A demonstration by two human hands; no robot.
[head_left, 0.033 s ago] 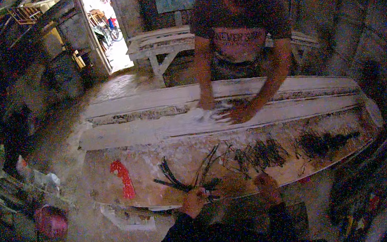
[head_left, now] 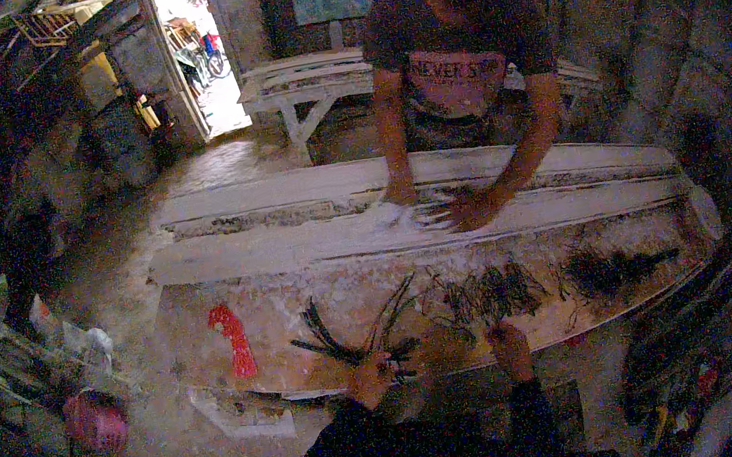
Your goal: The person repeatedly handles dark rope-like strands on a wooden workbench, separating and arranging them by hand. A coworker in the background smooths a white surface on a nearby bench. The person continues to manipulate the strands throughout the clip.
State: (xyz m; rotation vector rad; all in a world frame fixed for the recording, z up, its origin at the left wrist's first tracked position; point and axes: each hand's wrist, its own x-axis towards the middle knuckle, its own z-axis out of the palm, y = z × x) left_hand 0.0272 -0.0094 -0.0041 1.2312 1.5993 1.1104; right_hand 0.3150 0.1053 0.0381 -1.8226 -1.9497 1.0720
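Note:
My left hand is closed around the lower end of a bundle of dark strips, at the near edge of the long table. The strips fan out away from me over the brown tabletop. My right hand hovers by the same edge, fingers drawn together; too dim to make out what they pinch. Just beyond its fingertips lies a loose tangle of thin dark strands. A denser dark clump rests farther right, and a red strip bundle lies to the left.
Across the table a person presses both hands on its whitish far part. A whitish bench stands behind, beside a bright doorway. A pink container is on the floor at left; dark long pieces lie at right.
My right hand has moved slightly up and away from me, closer to the thin strands. My left hand stays in place. The other person's hands have shifted a little to the right.

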